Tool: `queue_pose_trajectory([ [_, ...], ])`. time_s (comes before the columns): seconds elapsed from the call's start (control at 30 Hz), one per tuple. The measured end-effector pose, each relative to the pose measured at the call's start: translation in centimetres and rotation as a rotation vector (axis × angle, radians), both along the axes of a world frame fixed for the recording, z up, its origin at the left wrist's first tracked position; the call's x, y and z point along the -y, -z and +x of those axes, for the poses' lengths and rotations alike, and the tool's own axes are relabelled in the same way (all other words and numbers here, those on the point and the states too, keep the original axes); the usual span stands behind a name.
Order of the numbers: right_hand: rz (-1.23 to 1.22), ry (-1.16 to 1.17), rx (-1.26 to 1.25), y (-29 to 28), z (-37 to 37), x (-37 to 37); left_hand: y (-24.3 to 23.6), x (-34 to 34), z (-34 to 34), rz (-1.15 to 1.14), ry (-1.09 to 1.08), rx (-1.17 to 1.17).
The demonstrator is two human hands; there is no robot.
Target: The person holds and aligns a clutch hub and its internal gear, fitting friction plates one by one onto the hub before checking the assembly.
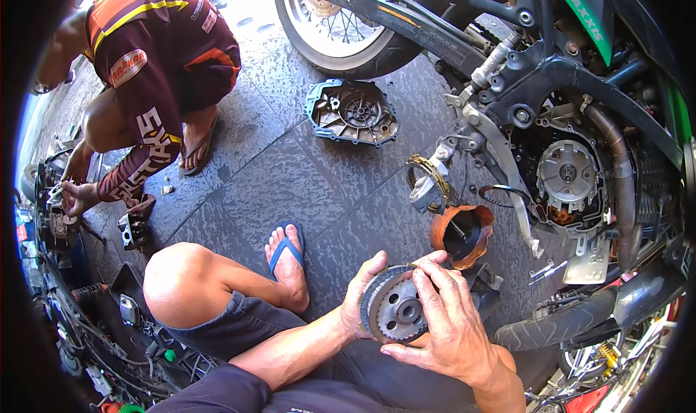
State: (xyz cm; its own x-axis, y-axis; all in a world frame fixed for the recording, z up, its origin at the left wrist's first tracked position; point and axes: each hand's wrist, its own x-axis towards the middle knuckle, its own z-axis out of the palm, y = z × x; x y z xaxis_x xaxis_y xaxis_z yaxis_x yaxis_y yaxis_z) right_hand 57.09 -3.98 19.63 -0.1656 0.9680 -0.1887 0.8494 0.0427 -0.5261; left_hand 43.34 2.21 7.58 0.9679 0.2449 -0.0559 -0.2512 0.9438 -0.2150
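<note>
Over my lap I hold a clutch hub with a stack of plates (392,314), round and grey with holes about its centre. My left hand (355,297) grips its left edge, with the thumb up along the rim. The fingers of my right hand (458,333) lie over its upper right edge, the thumb at the lower rim. Just beyond stands an orange cut-open container (441,232), dark inside. Above that, several ring-shaped clutch plates (429,172) hang on the motorcycle's lever. The clutch basket (569,174) shows in the opened engine at right.
A motorcycle (536,87) fills the right side, its rear wheel (341,58) at the top. An engine cover (351,114) lies inside up on the dark tiled floor (246,188). At left a co-worker (156,58) crouches with hands on metal parts. Another engine part (133,232) lies near them.
</note>
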Motion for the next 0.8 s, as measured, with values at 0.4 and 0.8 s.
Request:
queue_pose_trajectory([
  [0.4,-0.027,0.059,-0.032,-1.4,-1.1,0.3,0.9,1.5,0.7,-0.173,-0.088,0.215],
  [0.8,0.002,0.023,-0.032,-1.7,-2.7,0.0,1.8,2.0,0.3,-0.133,-0.137,0.046],
])
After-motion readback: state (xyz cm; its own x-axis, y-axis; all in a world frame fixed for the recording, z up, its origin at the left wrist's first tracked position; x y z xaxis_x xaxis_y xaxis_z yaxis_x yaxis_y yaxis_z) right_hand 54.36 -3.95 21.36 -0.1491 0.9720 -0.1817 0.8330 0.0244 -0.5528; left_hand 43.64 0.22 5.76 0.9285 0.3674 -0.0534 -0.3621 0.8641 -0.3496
